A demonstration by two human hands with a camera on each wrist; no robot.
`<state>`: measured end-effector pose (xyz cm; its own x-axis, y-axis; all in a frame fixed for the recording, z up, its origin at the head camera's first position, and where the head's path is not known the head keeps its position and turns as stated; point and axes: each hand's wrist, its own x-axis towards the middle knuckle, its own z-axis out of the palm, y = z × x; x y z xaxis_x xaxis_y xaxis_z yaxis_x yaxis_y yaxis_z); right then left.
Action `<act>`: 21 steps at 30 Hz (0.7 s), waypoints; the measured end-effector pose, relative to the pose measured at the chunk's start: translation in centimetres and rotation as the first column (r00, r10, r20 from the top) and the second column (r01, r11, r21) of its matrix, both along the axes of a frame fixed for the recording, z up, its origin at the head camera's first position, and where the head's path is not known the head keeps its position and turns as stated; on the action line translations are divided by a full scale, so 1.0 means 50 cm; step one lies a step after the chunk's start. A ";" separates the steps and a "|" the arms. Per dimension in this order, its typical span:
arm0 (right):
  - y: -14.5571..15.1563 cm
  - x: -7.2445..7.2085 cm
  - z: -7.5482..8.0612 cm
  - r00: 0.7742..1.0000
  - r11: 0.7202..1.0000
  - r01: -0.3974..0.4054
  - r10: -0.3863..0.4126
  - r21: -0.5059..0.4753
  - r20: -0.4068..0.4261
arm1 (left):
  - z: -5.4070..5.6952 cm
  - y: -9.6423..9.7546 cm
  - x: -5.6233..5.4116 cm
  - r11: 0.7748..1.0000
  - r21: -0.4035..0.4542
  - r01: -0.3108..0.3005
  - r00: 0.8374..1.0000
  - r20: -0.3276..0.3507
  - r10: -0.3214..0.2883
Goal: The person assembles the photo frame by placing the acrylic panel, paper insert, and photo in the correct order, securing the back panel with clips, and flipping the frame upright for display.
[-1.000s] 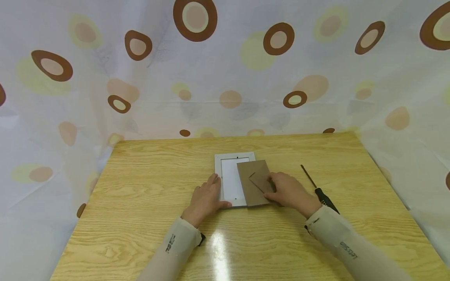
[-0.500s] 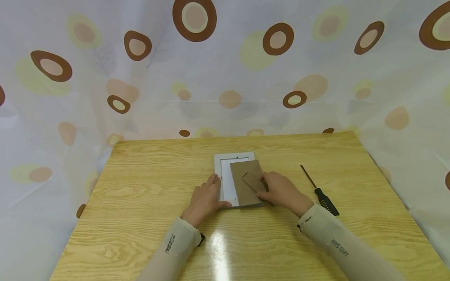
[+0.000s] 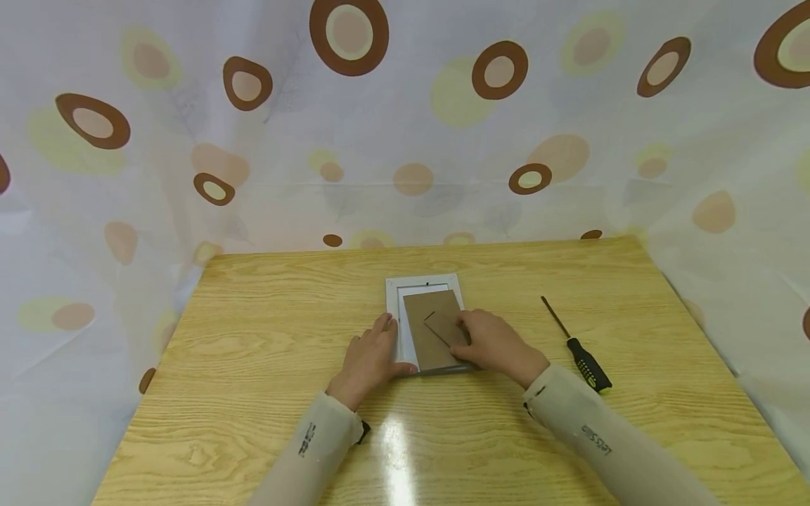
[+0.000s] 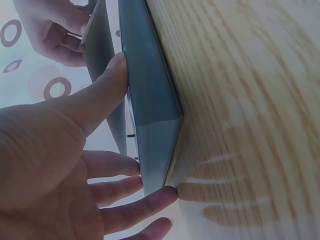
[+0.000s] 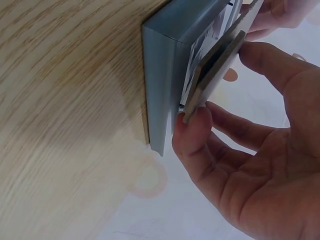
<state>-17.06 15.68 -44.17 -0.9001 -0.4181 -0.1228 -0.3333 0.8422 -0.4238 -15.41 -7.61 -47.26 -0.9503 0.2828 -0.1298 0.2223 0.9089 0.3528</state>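
A white picture frame (image 3: pixel 391 299) lies face down at mid-table, a white sheet (image 3: pixel 406 337) showing in its opening. Straight fingers of my left hand (image 3: pixel 367 358) rest along its left side. In the left wrist view the thumb (image 4: pixel 100 95) touches the frame's near edge (image 4: pixel 150 75). With thumb and fingers, my right hand (image 3: pixel 496 346) pinches the right edge of a brown backing board (image 3: pixel 420 337) that has a stand flap. The board is tilted over the opening, its right part raised above the frame (image 5: pixel 167 65) in the right wrist view.
A black-handled screwdriver (image 3: pixel 588 364) lies on the wooden table (image 3: pixel 266 323), right of the right hand, its shaft pointing away. A patterned cloth (image 3: pixel 414 126) hangs behind the table and along both sides.
My right hand has moved left with the backing board, which now covers more of the frame's opening. The screwdriver's handle has come into full sight. The left hand and the frame stay put.
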 end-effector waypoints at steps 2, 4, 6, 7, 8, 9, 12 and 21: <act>-0.001 -0.001 -0.001 1.000 1.000 -0.001 0.001 0.002 -0.003 | -0.001 0.001 -0.001 1.000 -0.001 0.000 1.000 0.000 0.000; -0.003 -0.003 -0.002 1.000 1.000 0.006 -0.006 -0.001 -0.001 | -0.001 0.001 -0.002 1.000 -0.001 -0.002 1.000 0.001 0.002; -0.005 -0.006 -0.004 1.000 1.000 0.008 -0.008 0.001 -0.003 | 0.000 0.001 -0.002 1.000 -0.001 -0.002 1.000 -0.003 0.002; -0.006 -0.008 -0.004 1.000 1.000 0.012 -0.012 -0.001 -0.001 | 0.000 0.001 -0.001 1.000 -0.001 -0.002 1.000 -0.006 0.002; -0.008 -0.009 -0.004 1.000 1.000 0.016 -0.016 -0.002 0.004 | -0.001 0.001 -0.001 1.000 -0.002 -0.002 1.000 -0.005 0.002; -0.010 -0.011 -0.005 1.000 1.000 0.017 -0.017 -0.003 0.006 | -0.001 0.001 -0.001 1.000 -0.002 -0.002 1.000 -0.006 0.002; -0.013 -0.017 -0.005 1.000 1.000 0.016 -0.016 -0.004 0.013 | -0.002 0.001 0.000 1.000 -0.003 -0.001 1.000 -0.007 0.001; -0.021 -0.030 -0.001 1.000 1.000 0.009 -0.009 0.001 0.029 | 0.000 0.001 -0.001 1.000 -0.011 -0.004 1.000 -0.010 0.003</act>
<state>-18.55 14.62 -44.23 -0.8999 -0.4098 -0.1489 -0.3135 0.8455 -0.4324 -15.45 -7.54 -47.26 -0.9526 0.2781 -0.1238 0.2225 0.9136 0.3404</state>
